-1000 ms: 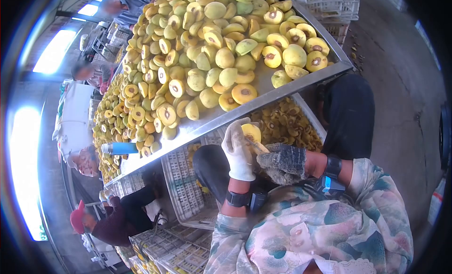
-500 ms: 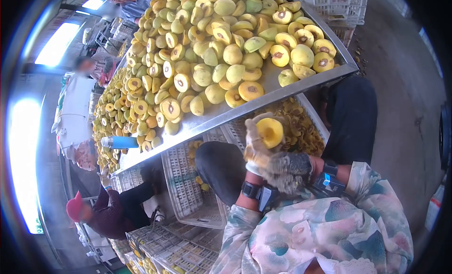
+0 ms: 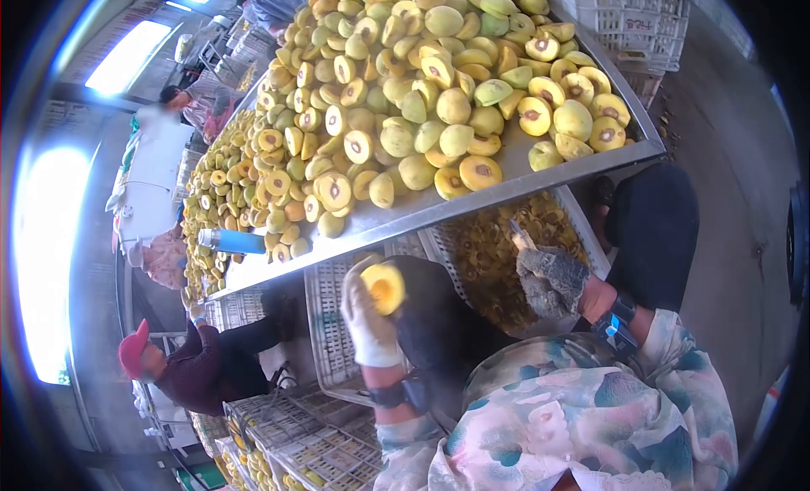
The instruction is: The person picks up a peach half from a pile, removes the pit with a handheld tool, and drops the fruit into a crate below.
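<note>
My left hand [image 3: 364, 318], in a pale glove, is closed around a yellow peach half [image 3: 386, 289]. Its cut face points up, with a hollow where the stone was. It is held over the near edge of a white plastic crate [image 3: 333, 348], beside my left knee. My right hand [image 3: 553, 282], in a dark grey fuzzy glove, grips a short wooden-handled pitting tool [image 3: 522, 236] with a dark tip. Below that hand stands a crate [image 3: 582, 225] filled with brownish-yellow peach scraps [image 3: 485, 259].
A metal-rimmed table [image 3: 439, 219] bears a large heap of peach halves [image 3: 405, 111]. A blue bottle [image 3: 232, 241] lies at its left edge. White crates [image 3: 637, 23] are stacked beyond the right corner. A co-worker in a red cap [image 3: 133, 348] sits at left; others work further back.
My hands have moved apart. The left has carried the peach half leftward and down, towards the white crate; the right has shifted to the scrap crate, and its tool now shows.
</note>
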Demonstrator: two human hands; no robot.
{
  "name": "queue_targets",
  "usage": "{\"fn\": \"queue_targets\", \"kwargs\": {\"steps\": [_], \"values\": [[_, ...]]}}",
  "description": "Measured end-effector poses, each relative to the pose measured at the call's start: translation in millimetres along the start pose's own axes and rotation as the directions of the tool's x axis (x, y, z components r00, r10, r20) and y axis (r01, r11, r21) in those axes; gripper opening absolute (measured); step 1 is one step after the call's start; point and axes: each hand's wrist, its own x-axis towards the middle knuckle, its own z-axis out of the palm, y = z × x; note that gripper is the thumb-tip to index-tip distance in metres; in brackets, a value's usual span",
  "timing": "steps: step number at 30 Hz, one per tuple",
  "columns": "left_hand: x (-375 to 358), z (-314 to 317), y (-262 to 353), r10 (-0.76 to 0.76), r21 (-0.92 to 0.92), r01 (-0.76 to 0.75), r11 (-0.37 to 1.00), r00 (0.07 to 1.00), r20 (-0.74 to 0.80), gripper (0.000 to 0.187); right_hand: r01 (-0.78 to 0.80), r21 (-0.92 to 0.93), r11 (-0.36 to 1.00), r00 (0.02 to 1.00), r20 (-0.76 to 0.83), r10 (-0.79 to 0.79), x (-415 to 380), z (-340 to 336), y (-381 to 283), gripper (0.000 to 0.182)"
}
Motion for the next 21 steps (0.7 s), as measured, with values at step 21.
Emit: {"fn": "queue_targets", "kwargs": {"steps": [21], "values": [[151,18,-14,0.094,-0.085,-0.071,0.994,0.945,0.312,0.044,-0.018,-0.257,0.966,0.992,-0.123,-0.014,9,20,7,0.013]]}}
